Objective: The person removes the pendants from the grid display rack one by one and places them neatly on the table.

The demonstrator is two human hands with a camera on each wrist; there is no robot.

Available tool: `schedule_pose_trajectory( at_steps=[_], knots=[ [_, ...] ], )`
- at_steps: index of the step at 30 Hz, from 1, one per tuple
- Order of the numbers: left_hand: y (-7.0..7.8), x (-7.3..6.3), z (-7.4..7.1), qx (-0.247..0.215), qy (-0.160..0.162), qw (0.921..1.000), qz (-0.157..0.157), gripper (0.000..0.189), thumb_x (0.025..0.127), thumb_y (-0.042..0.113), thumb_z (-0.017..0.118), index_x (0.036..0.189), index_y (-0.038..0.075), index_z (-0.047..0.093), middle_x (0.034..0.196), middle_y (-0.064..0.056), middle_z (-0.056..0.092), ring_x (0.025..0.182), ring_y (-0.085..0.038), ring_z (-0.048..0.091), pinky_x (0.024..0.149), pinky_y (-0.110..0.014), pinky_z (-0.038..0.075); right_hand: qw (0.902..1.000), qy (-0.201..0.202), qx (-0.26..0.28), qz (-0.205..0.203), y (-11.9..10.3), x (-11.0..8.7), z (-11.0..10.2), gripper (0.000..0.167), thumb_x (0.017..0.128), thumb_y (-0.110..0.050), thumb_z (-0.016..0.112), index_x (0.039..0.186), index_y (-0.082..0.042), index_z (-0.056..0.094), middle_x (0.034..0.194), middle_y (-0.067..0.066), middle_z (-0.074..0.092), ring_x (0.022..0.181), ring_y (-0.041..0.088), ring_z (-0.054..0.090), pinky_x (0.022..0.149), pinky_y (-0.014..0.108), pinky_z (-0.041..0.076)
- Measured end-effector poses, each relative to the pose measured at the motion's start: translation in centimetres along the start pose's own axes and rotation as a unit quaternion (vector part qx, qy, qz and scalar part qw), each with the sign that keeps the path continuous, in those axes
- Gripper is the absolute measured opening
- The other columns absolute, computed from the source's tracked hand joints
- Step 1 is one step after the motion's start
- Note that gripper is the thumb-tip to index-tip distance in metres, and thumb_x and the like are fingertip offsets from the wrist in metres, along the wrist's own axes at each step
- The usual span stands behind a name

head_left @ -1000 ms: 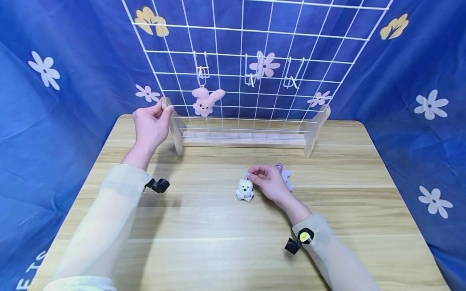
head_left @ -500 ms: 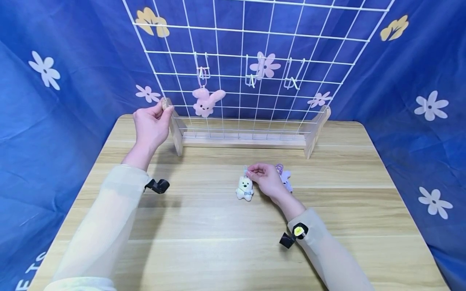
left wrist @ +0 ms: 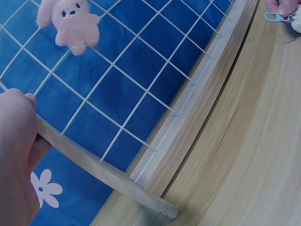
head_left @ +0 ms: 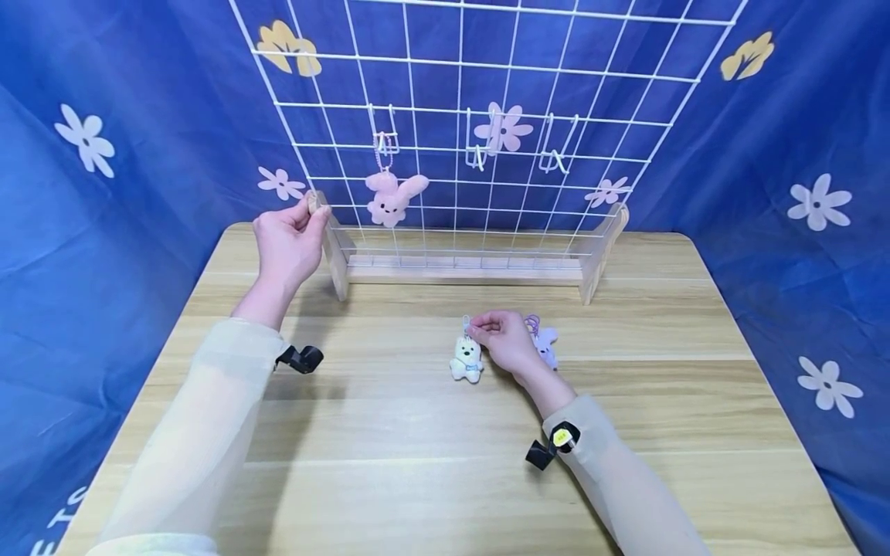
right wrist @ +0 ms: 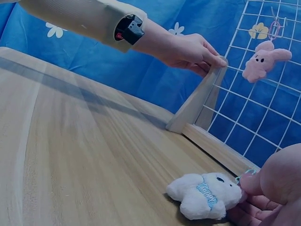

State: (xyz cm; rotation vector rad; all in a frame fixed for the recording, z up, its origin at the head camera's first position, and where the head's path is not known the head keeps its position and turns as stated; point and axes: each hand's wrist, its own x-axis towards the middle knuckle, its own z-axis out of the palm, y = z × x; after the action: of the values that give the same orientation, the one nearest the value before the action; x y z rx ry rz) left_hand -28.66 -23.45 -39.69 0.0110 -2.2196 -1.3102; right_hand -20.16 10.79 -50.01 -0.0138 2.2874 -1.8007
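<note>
My left hand grips the upper end of the wooden side support of a white wire grid rack. With thumb and fingers, my right hand pinches the light-blue clasp of a white plush dog keychain. In the right wrist view the dog lies on its back at table level, a blue-lettered band across it. Just right of this hand lies a purple plush keychain, partly hidden by the hand. A pink bunny keychain hangs by its bead chain from the rack's left hook.
Two more white wire hooks hang on the grid, a middle hook and a right hook, with nothing on them. The rack stands at the back of the wooden table. Behind it hangs a blue flowered curtain.
My right hand has shifted slightly up and left with the dog's clasp, and the dog has turned a little. More of the purple keychain shows. My left hand has stayed on the support.
</note>
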Motion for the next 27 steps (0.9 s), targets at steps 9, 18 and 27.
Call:
schedule_pose_trajectory(
  at_steps=[9,18,27],
  knots=[
    [-0.1,0.0,-0.1,0.002,0.003,1.0,0.004,0.032,0.1,0.018,0.076,0.128,0.005,0.071,0.122,-0.015,0.071,0.103,-0.008,0.073,0.084,-0.016,0.06,0.9985,0.011,-0.052,0.016,-0.7,0.3,0.3,0.008,0.098,-0.008,0.075,0.102,-0.001,0.077,0.09,0.008,0.072,0.081,0.018,0.063,0.071,0.026,0.054],
    [-0.1,-0.1,0.0,0.004,0.003,1.0,0.002,0.032,0.1,0.019,0.076,0.129,0.005,0.071,0.12,-0.015,0.072,0.105,-0.009,0.072,0.086,-0.017,0.06,0.9919,0.027,-0.122,-0.024,-0.8,0.5,0.7,0.007,0.095,-0.008,0.076,0.095,-0.001,0.077,0.081,0.005,0.072,0.071,0.016,0.066,0.065,0.025,0.058],
    [0.1,-0.2,0.0,-0.004,0.004,1.0,0.002,0.031,0.1,0.019,0.077,0.127,0.007,0.072,0.121,-0.015,0.072,0.106,-0.012,0.072,0.085,-0.016,0.06,0.9764,0.033,-0.205,-0.059,-1.4,0.2,0.4,0.007,0.098,-0.009,0.073,0.095,-0.003,0.077,0.082,0.002,0.071,0.074,0.015,0.067,0.073,0.031,0.061]
  ],
)
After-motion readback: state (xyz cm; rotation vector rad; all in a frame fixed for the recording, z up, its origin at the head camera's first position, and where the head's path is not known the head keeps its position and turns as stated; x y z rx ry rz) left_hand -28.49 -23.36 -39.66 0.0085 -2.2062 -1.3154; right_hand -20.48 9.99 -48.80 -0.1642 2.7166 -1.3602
